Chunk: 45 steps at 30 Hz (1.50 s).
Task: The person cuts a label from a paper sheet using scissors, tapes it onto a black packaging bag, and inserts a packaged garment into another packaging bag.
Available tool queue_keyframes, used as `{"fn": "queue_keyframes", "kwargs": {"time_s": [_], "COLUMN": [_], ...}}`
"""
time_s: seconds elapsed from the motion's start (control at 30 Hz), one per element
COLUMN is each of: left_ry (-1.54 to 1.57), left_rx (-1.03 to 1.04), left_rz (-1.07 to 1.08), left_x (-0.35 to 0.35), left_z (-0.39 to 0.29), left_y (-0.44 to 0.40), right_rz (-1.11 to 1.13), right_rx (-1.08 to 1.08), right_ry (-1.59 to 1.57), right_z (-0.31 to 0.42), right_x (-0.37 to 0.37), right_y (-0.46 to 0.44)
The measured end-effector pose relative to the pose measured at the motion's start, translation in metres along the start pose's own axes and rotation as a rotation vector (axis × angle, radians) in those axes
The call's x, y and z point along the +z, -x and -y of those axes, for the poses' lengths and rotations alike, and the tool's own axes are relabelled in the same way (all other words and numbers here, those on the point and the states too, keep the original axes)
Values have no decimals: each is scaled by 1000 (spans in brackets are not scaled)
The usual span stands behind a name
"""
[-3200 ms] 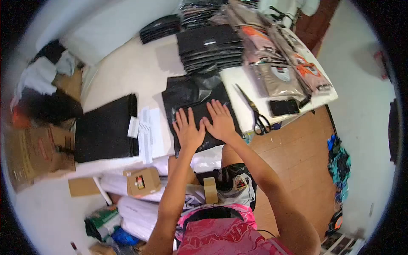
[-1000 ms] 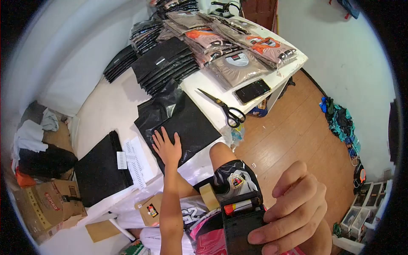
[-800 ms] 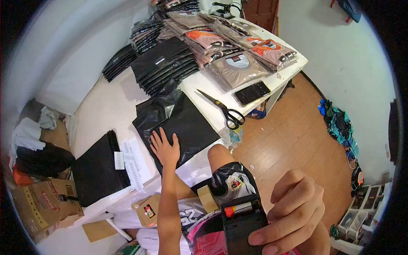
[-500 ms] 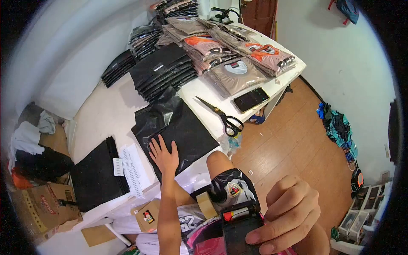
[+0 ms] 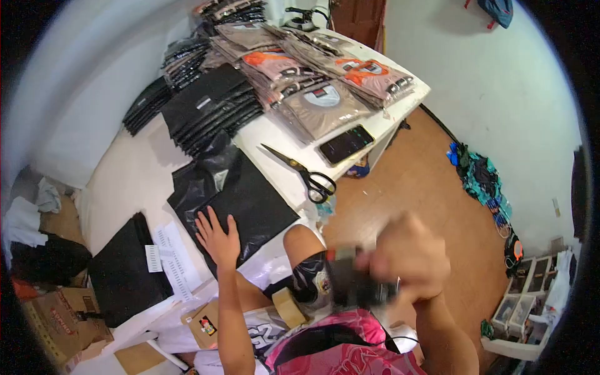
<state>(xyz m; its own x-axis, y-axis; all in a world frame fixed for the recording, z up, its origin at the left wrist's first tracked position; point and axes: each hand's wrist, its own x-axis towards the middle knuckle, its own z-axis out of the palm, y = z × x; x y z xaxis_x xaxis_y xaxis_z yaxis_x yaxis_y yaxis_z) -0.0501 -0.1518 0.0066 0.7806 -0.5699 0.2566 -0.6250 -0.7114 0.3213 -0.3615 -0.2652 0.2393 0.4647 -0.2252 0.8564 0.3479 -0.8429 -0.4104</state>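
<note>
My left hand (image 5: 219, 240) lies flat, fingers spread, on a black plastic bag (image 5: 250, 206) near the table's front edge. Raised over my lap, my right hand (image 5: 409, 256) grips a small black case (image 5: 359, 278); both are smeared by motion. Black scissors (image 5: 304, 175) rest beside the bag, with a phone (image 5: 345, 144) behind them. To the left are a stack of flat black bags (image 5: 128, 272) and white label sheets (image 5: 175, 259). Folded black bags (image 5: 209, 103) are piled behind the bag under my left hand.
Bagged beige garments (image 5: 325, 106) cover the back of the white table (image 5: 125, 181). A cardboard box (image 5: 65, 325) stands at the lower left. Dark and teal cloth (image 5: 481, 178) lies on the floor by the right wall, near a drawer unit (image 5: 525, 300).
Over the last second my right hand has lifted and tilted the black case, while my left hand has stayed on the bag. The view has shifted, moving the table contents leftward.
</note>
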Motion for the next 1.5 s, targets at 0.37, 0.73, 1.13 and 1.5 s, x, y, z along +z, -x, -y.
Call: {"fn": "queue_keyframes", "kwargs": {"time_s": [0.37, 0.73, 1.13, 1.5], "left_ry": [-14, -8, 35, 75], "left_rx": [-39, -15, -40, 300], "left_rz": [32, -37, -43, 52], "left_x": [-4, -2, -2, 5], "left_z": [-3, -5, -4, -8], "left_y": [1, -1, 1, -12], "right_rz": [-730, -567, -655, 562], "right_rx": [722, 903, 588, 90], "right_ry": [475, 704, 612, 322], "right_z": [-293, -362, -301, -193], "right_x": [-71, -76, -25, 258], "right_y": [78, 114, 107, 58]}}
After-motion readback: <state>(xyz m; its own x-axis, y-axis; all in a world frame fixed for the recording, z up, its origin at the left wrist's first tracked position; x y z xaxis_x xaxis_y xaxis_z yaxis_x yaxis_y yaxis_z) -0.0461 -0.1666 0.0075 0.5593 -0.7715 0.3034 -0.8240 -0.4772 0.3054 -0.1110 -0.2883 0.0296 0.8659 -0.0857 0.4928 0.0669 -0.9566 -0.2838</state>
